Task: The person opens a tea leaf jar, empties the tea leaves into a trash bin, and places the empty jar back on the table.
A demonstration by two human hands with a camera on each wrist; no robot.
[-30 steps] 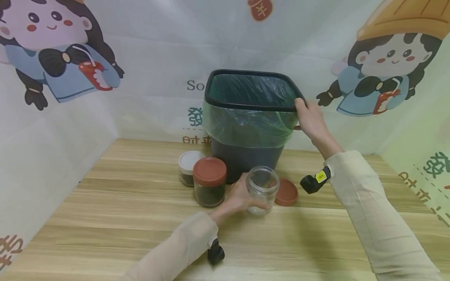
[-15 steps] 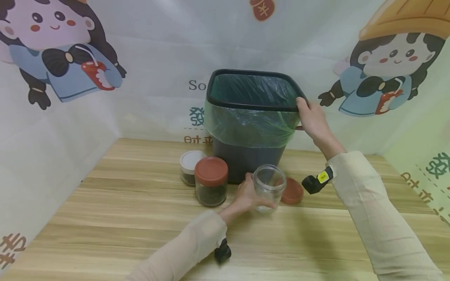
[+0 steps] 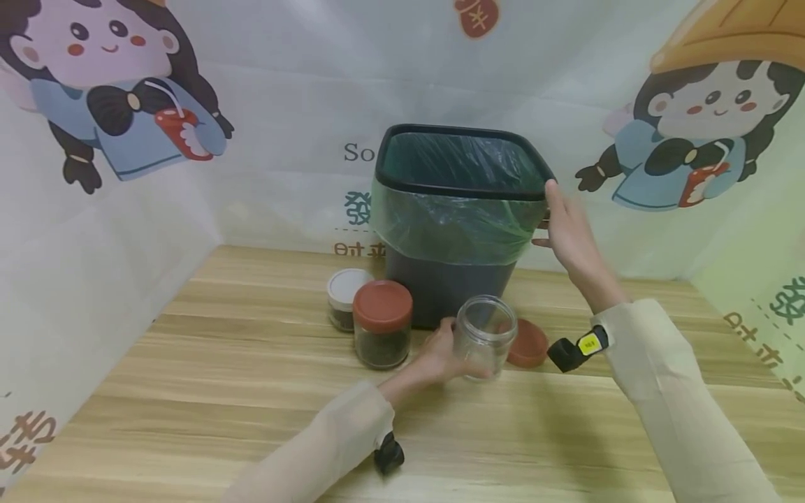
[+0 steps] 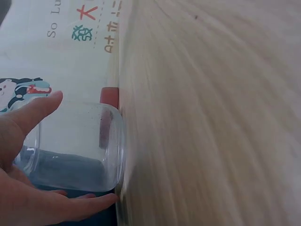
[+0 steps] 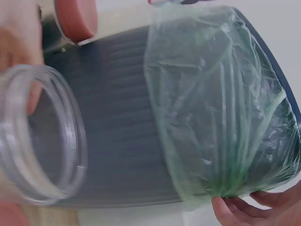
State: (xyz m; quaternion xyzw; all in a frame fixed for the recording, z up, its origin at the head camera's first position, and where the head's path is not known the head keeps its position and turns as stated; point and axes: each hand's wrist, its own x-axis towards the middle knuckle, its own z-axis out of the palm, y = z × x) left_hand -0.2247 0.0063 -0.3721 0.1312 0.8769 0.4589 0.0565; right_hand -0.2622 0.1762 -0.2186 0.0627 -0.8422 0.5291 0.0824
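A lidless clear glass jar [image 3: 487,335] stands upright on the wooden table in front of a dark trash bin [image 3: 449,279]. My left hand [image 3: 437,356] is spread around the jar's left side; in the left wrist view, its thumb and fingers extend along opposite sides of the jar. My right hand [image 3: 569,227] is at the bin's right rim corner, thumb tip at the black edge and fingers loosely extended beside the green plastic liner [image 3: 449,227]. In the right wrist view, its fingertips meet the gathered liner [image 5: 216,117]. A red-brown lid [image 3: 527,344] lies right of the jar.
Left of the glass jar stands a jar with a red-brown lid [image 3: 382,325] and dark contents. Behind it is a smaller white-lidded jar [image 3: 347,297]. Printed cloth [image 3: 283,140] backs the wooden table [image 3: 207,391].
The glass jar has shifted right, away from the red-lidded jar, with my left hand. My left hand has since drawn slightly left of it. My right hand's hold on the bin rim has loosened.
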